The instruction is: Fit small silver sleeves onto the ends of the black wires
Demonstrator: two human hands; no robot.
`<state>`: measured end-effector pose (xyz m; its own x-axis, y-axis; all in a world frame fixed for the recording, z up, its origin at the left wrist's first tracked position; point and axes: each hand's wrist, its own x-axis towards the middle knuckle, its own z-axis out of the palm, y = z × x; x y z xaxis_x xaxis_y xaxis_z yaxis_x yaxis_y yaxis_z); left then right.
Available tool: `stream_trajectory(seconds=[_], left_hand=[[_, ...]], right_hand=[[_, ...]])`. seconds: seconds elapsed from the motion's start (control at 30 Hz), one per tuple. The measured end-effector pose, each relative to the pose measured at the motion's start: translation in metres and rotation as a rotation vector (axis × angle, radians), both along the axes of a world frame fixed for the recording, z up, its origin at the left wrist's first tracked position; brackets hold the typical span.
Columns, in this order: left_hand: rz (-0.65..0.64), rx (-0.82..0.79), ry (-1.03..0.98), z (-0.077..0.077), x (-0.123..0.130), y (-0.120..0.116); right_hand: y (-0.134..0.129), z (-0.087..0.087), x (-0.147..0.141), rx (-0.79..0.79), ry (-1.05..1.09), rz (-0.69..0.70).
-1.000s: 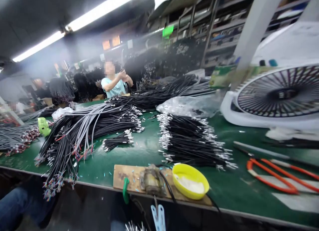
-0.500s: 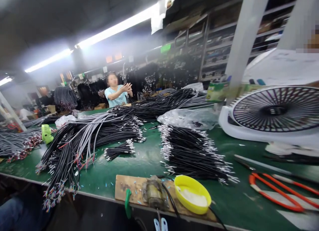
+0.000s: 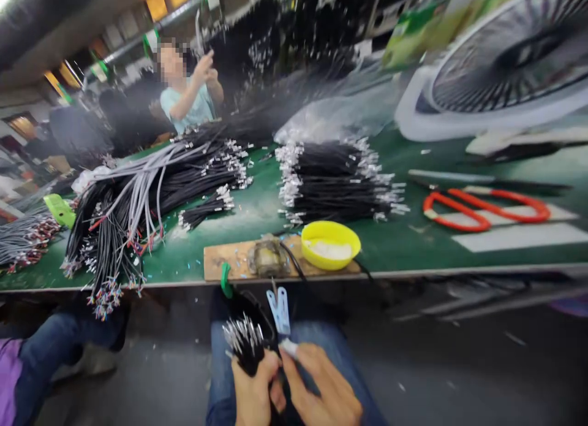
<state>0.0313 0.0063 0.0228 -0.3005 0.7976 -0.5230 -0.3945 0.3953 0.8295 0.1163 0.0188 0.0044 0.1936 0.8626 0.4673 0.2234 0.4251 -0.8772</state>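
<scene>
The left hand [image 3: 252,386] has its fingers clamped round a bunch of black wires [image 3: 247,346] at the bottom centre of the frame. Right beside it, the right hand [image 3: 321,386] has its thumb and forefinger close together near a small white piece [image 3: 289,347]; I can't tell whether they pinch it or it covers a fingertip. Both wrists are cut off by the bottom edge, and the hands hide the bunch's lower part.

The wires fan out at the top into bare, silvery tips, slightly blurred, leaning to the upper left.

Just above the hands is a pale blue clip [image 3: 280,312], below a grimy little motor [image 3: 269,257] on a wooden board [image 3: 225,263]. Half a second ago the bottom edge cut that clip off; now it shows whole, the table sits higher in view, and both hands have come in.

A yellow bowl [image 3: 331,247] with white stuff inside sits on the board's right end. Orange-handled scissors [image 3: 459,211] lie at right, and the fan [image 3: 505,64] is cut off at upper right.
</scene>
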Motion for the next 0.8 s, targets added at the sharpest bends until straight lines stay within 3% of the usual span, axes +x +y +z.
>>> stream_trajectory(seconds=[0.1, 0.2, 0.33, 0.5, 0.8], left_hand=[[0.031, 0.084, -0.02, 0.004, 0.001, 0.008], [0.004, 0.112, -0.014, 0.011, 0.001, 0.012], [-0.032, 0.131, 0.008, 0.014, -0.002, 0.01], [-0.081, 0.155, 0.085, 0.016, -0.003, 0.008], [-0.117, 0.165, 0.229, 0.024, -0.002, 0.01]], right_hand=[[0.011, 0.007, 0.0, -0.145, 0.096, -0.004], [0.019, 0.008, 0.009, -0.356, 0.275, 0.156], [0.027, 0.008, 0.021, -0.502, 0.355, 0.217], [0.03, 0.015, 0.021, -0.462, 0.318, 0.364], [0.032, 0.016, 0.024, -0.296, 0.216, 0.414]])
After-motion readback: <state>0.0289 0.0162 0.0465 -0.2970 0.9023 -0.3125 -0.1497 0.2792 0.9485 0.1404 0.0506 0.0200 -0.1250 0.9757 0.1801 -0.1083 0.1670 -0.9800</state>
